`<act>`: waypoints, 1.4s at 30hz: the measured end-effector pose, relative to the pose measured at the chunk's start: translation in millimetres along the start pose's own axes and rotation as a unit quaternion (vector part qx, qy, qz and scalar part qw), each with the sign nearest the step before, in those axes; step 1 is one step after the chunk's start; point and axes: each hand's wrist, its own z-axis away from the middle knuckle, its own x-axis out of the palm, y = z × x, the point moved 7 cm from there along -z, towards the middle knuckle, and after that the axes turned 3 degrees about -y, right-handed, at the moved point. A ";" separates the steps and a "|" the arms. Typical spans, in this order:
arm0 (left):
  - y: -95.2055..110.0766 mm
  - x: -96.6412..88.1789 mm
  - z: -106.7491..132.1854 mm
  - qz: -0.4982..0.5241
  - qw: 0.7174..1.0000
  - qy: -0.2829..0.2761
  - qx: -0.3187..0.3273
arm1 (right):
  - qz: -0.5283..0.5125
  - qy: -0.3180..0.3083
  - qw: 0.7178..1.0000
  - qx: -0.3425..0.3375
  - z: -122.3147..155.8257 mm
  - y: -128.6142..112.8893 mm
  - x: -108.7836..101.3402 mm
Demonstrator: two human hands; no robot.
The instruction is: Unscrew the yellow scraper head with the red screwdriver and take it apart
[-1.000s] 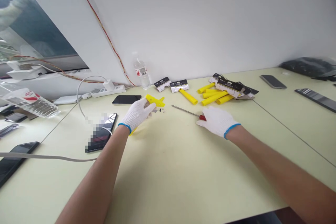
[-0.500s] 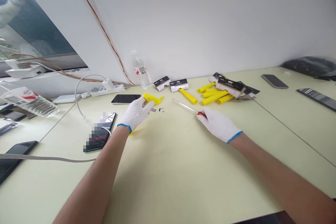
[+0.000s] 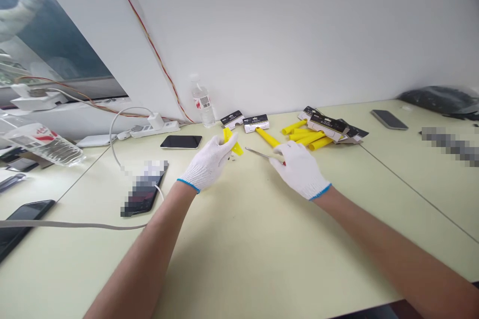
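My left hand, in a white knit glove, is closed around a yellow plastic tool and holds it just above the table. My right hand, also gloved, grips a screwdriver by its red handle; the metal shaft points left toward the yellow tool. A few tiny dark parts lie on the table under the yellow tool. Behind the hands lies a pile of yellow handles with black-and-white packaging cards.
A water bottle stands by the wall. Phones lie at the left and far right. A power strip with white cables sits at the back left. A cable crosses the table's left front.
Both hands have moved toward each other. The left hand lifted the yellow tool and carried it right; the right hand picked the screwdriver up and brought its tip close to the tool.
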 end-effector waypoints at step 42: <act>-17.9 -9.2 3.3 0.021 0.993 -0.051 -0.107 | -0.467 -0.281 0.838 0.026 -40.0 -59.1 33.1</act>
